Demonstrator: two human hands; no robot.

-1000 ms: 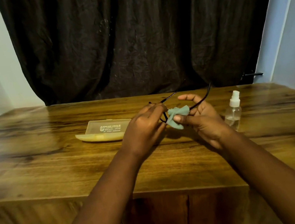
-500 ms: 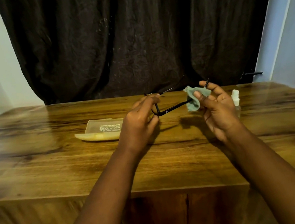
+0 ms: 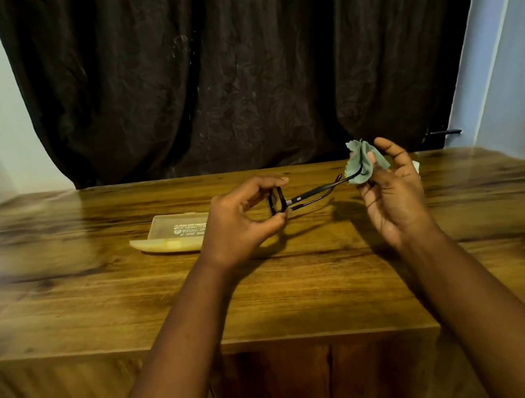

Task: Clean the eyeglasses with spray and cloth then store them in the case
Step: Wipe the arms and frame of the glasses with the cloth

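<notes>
The left hand [image 3: 241, 223] pinches the front of the eyeglasses [image 3: 292, 200] between thumb and curled fingers, holding the frame clear above the surface [image 3: 96, 296]. The right hand [image 3: 391, 191] grips the cloth [image 3: 361, 165], bunched round the far tip of one temple arm; its other fingers stand loosely extended. The second temple arm runs just below the first.

Risks, as judged: the glasses are carried only by a fingertip pinch at one end, so a firm pull of the cloth along the arm could twist the frame out of the grip or strain the hinge. Bare fingertips near the lens could leave fresh smears.

Materials: the frame is thin, dark and rigid, with a small pale mark on the temple. The cloth is pale green, soft and crumpled, with ragged edges. The case [image 3: 173, 234] lies open on the surface behind the left hand, a pale yellow translucent shell with printed lettering. The spray bottle [image 3: 416, 166] is almost wholly hidden behind the right hand. The surface is glossy, dark-grained wood; a wrinkled dark curtain [image 3: 231, 65] hangs behind.
</notes>
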